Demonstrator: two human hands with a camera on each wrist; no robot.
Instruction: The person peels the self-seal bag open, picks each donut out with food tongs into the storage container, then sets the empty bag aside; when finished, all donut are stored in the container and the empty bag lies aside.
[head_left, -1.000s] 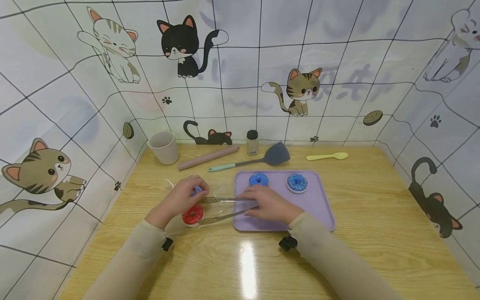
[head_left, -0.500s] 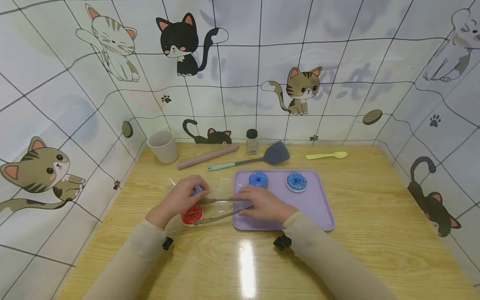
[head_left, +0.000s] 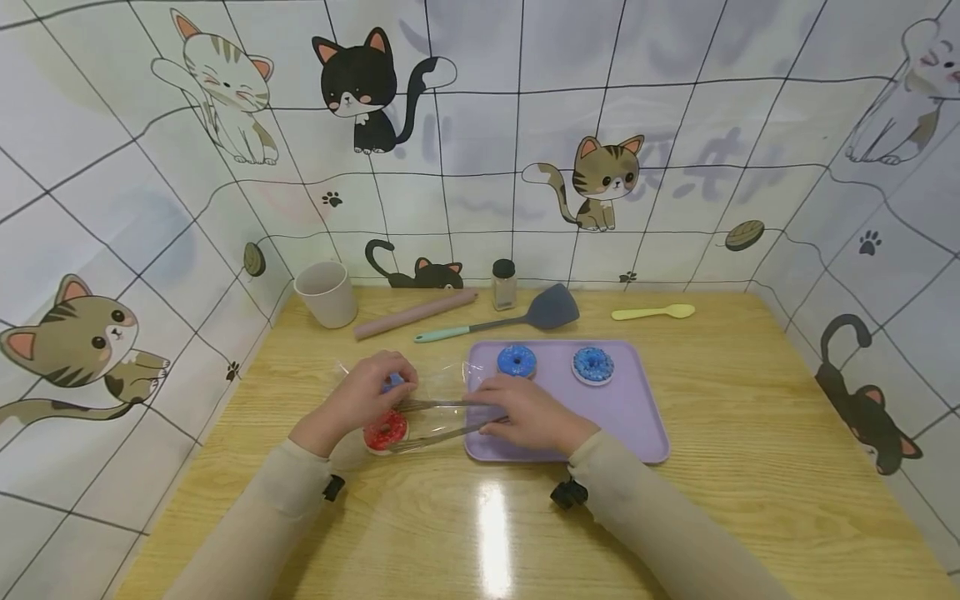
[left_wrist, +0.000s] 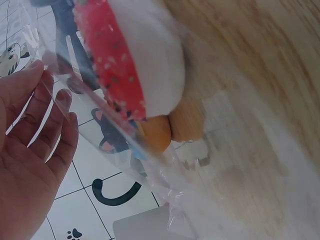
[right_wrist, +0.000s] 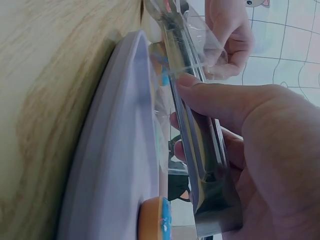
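A clear plastic bag (head_left: 446, 379) lies on the table with a red-iced toy donut (head_left: 386, 429) in it. A blue donut (head_left: 392, 382) shows partly beside my left hand (head_left: 369, 390), which pinches the bag's upper film between thumb and fingers. My right hand (head_left: 531, 412) grips metal tongs (head_left: 438, 439) above the tray's left side. The tongs' arms are spread apart and reach into the bag, with their ends at the red donut. In the right wrist view, the thumb lies along one arm of the tongs (right_wrist: 197, 145). The film blurs the tongs' ends.
Two blue donuts, one plain (head_left: 517, 361) and one sprinkled (head_left: 593, 365), sit on a purple tray (head_left: 630, 425). Behind stand a cup (head_left: 327, 296) and a shaker jar (head_left: 504, 285). A rolling pin (head_left: 415, 314), a spatula (head_left: 551, 308) and a yellow spoon (head_left: 656, 312) lie there.
My right hand has shifted slightly left with the tongs, whose lower end sits farther over the red donut. The bag's film now reaches farther right, to the tray. My left hand stays nearly still.
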